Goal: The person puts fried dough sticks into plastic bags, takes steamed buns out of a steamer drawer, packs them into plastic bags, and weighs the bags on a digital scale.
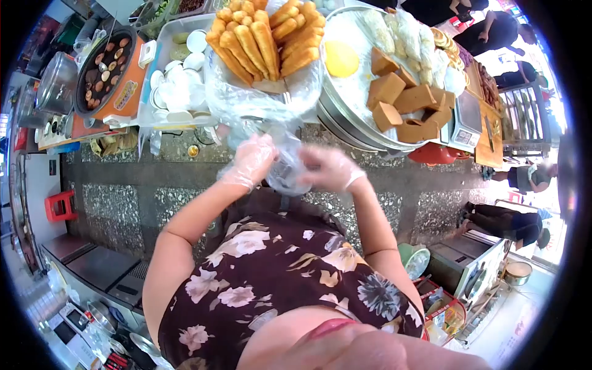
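A clear plastic bag [287, 169] hangs between my two hands, in front of my body. My left hand [254, 160], in a thin clear glove, is closed on the bag's left side. On the other side my right hand [333, 168], also gloved, is at the bag's edge; its fingers are smeared by motion. Just beyond the hands, fried dough sticks [253, 43] stand piled in a container lined with clear plastic [225, 92]. What the bag holds, if anything, I cannot make out.
Left of the dough sticks are a tub of white lids [182, 86] and an orange cooker with eggs [111, 65]. To the right, a round tray [338, 92] carries brown blocks [410, 102], beside a scale [467, 120]. A red stool [60, 205] stands left; people stand at far right.
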